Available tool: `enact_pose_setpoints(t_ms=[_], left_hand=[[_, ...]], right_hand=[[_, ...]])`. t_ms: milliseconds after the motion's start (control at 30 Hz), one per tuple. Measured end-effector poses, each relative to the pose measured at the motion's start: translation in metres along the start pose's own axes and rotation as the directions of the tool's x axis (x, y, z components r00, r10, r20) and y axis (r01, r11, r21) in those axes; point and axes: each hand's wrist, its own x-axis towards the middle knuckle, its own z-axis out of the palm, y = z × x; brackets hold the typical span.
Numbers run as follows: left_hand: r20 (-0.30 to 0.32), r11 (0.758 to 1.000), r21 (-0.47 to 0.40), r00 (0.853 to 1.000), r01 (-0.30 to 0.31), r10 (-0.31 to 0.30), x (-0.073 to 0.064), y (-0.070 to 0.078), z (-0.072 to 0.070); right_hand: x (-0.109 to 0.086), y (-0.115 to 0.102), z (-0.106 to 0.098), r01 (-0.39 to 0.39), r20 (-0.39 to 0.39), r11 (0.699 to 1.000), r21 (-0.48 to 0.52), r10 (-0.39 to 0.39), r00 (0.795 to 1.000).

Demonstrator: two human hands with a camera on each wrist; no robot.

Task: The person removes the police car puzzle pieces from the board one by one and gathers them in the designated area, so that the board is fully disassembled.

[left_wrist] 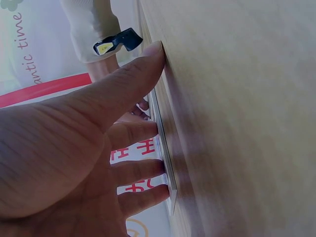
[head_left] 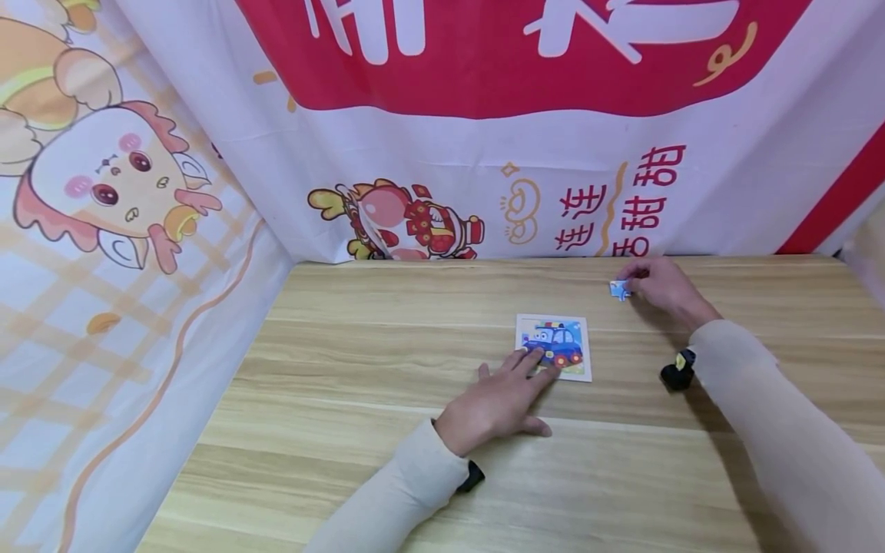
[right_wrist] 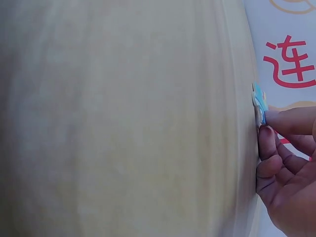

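A square puzzle board (head_left: 588,361) with a white border and a blue cartoon police car on it lies flat on the wooden table. My left hand (head_left: 492,403) rests its spread, straight fingertips on the board's lower left part, covering some of the picture. In the left wrist view, the board's thin edge (left_wrist: 172,193) shows under the fingertips of the left hand (left_wrist: 94,143), and the thumb stretches apart from it. Toward the table's back edge, my right hand (head_left: 660,286) pinches a small light-blue puzzle piece (head_left: 618,289) between thumb and finger. The right wrist view shows the same puzzle piece (right_wrist: 259,101) close to the tabletop.
The wooden table (head_left: 332,369) ends at the back against a white cloth (head_left: 415,153) with red lettering and a cartoon figure. Another printed cloth (head_left: 159,322) hangs along the left side. A black wrist camera (head_left: 677,372) sits by the right sleeve.
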Motion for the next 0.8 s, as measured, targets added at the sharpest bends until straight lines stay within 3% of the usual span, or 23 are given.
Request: enact_pose_setpoints(t_ms=[400, 700, 800], left_hand=[[-0.004, 1.0, -0.003, 1.0, 0.0, -0.001, -0.0006, 0.0004, -0.0004], [-0.006, 1.0, 0.004, 1.0, -0.002, 0.002, -0.0011, -0.0001, -0.0006], [-0.007, 1.0, 0.008, 1.0, -0.007, 0.007, -0.0009, -0.0002, -0.0003]], right_hand=[[0.0038, -0.0003, 0.0015, 0.008, -0.012, 1.0, -0.021, -0.008, 1.0], [0.0041, 0.0007, 0.0018, 0.075, -0.036, 0.996, -0.044, -0.076, 0.996], [0.0042, 0.0009, 0.0022, 0.057, -0.036, 0.997, -0.046, -0.058, 0.998]])
